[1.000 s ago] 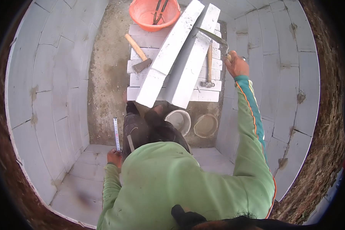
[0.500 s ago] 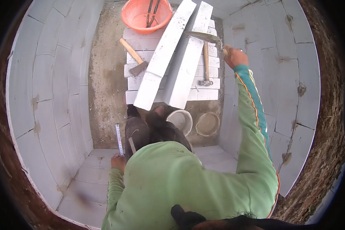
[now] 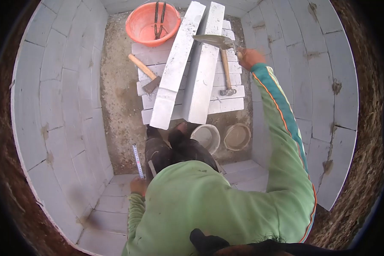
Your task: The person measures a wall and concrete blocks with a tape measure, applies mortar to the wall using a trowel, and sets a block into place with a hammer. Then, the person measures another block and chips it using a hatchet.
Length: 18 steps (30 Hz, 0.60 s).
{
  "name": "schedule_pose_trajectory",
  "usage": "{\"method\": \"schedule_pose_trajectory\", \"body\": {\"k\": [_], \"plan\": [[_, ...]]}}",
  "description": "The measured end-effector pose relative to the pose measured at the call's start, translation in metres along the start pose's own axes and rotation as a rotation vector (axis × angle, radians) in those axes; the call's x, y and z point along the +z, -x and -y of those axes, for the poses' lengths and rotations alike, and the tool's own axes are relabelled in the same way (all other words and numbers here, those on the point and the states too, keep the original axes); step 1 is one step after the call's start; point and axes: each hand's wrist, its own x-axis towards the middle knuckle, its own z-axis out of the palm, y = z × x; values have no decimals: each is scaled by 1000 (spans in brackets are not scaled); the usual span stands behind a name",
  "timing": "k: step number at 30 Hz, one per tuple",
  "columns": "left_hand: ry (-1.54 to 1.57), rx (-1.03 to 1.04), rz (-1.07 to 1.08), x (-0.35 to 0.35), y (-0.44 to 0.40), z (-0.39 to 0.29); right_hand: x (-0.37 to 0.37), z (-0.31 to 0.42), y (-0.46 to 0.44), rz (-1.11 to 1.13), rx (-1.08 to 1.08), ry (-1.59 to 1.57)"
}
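1. The trowel (image 3: 215, 41) lies over the far part of the right-hand long white block (image 3: 202, 81); I cannot tell whether its blade touches it.
2. Its long axis runs crosswise, the tip pointing left and slightly away from me, near the other long block (image 3: 177, 68).
3. My right hand (image 3: 251, 59) is closed around its handle, just beyond the hammer (image 3: 226, 72).
4. My left hand (image 3: 138, 186), low beside my leg, is curled around the tape measure (image 3: 138, 162), its strip pointing forward.
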Motion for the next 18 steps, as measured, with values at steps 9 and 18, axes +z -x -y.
{"method": "schedule_pose_trajectory", "body": {"k": [9,18], "plan": [[-82,175,36,13,-9,47,25,2,8,10,77,-14],[187,-183,33,-10,17,-54,54,14,21,-476,221,-320]]}}
